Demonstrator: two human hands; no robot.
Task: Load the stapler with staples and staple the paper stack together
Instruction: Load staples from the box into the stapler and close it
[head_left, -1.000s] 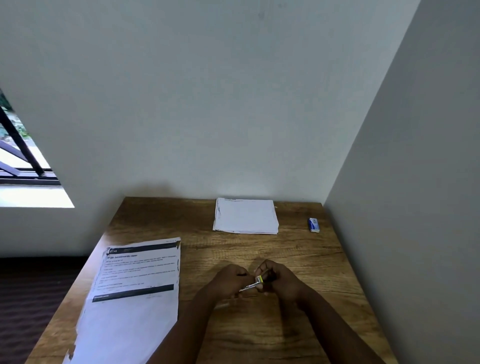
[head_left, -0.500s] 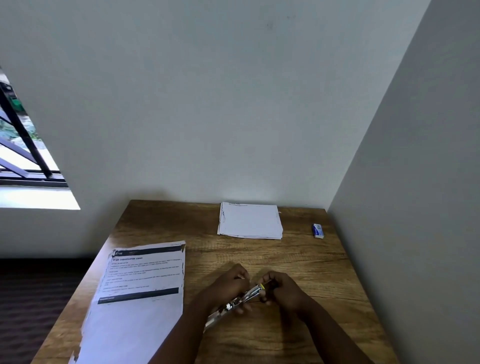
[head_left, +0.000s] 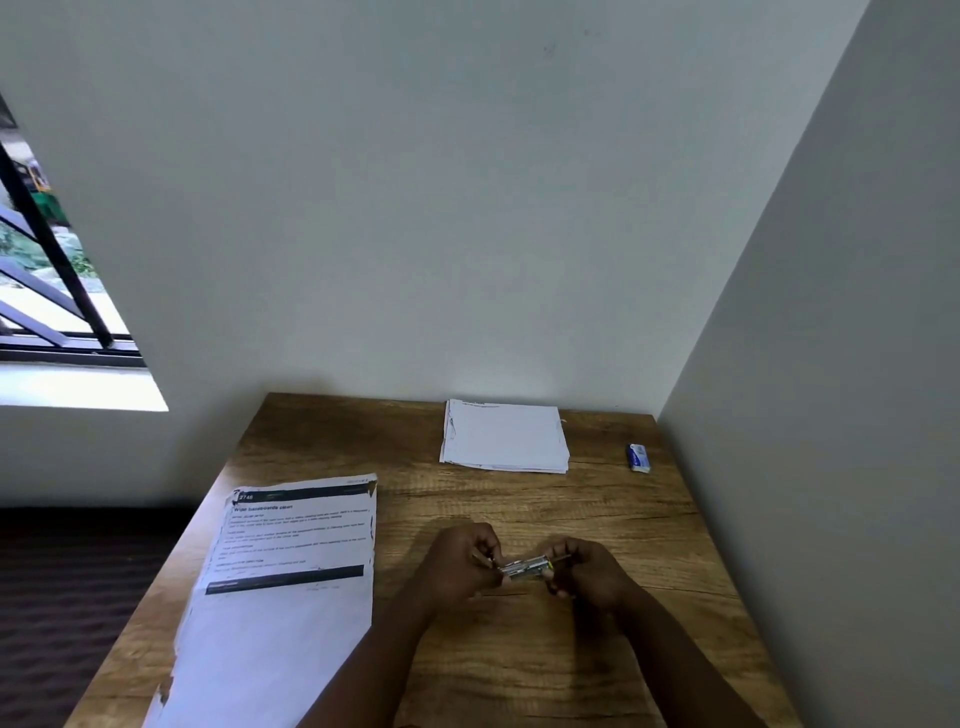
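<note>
I see the stapler (head_left: 527, 566) held between both hands just above the counter (head_left: 519, 514), near its front middle. It is small, silvery metal with a yellow patch at its right end; finer detail is too small to tell. Left hand (head_left: 460, 564): fingers curled around the stapler's left end. Right hand (head_left: 589, 569): fingers pinched on the right end. The paper stack (head_left: 506, 436), plain white, lies at the far edge near the wall. A printed sheet (head_left: 280, 582) overhangs the left edge; its heading reads "Wipe baseboards clean". A small blue-and-white box (head_left: 640, 457) sits far right, label unreadable. Bare wood lies between the hands and the stack.
</note>
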